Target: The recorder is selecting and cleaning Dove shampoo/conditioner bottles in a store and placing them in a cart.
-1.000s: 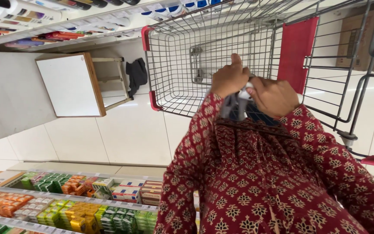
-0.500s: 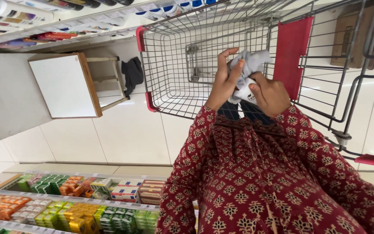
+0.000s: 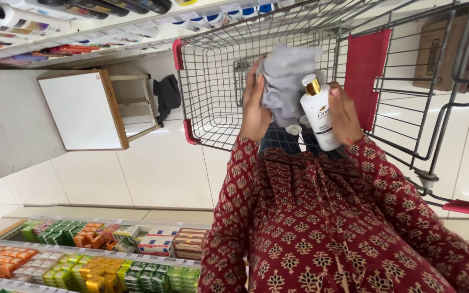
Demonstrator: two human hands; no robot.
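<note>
While the wire cart (image 3: 218, 81) sat open in front of the person, both hands were up over its near edge, busy with a white bottle (image 3: 318, 115) and a grey cloth (image 3: 283, 81). The right hand (image 3: 344, 111) had its fingers curled round the far side of the bottle, gripping it firmly, gold cap pointing away from the body and towards the cart, so its long axis ran roughly straight out from the chest. The left hand (image 3: 254, 106) was closed on the cloth, bunched up and pressed right against the bottle's left side, touching it. So the bottle lay just to the right of the left fingers and already inside the right ones, right hand clearly being the nearer. Everything else sat off to the left of the cart: a white-topped wooden stool (image 3: 88, 111), a dark rag (image 3: 166, 95) on the tiled floor (image 3: 153, 168), and shelves of colourful small boxes (image 3: 82, 255).
</note>
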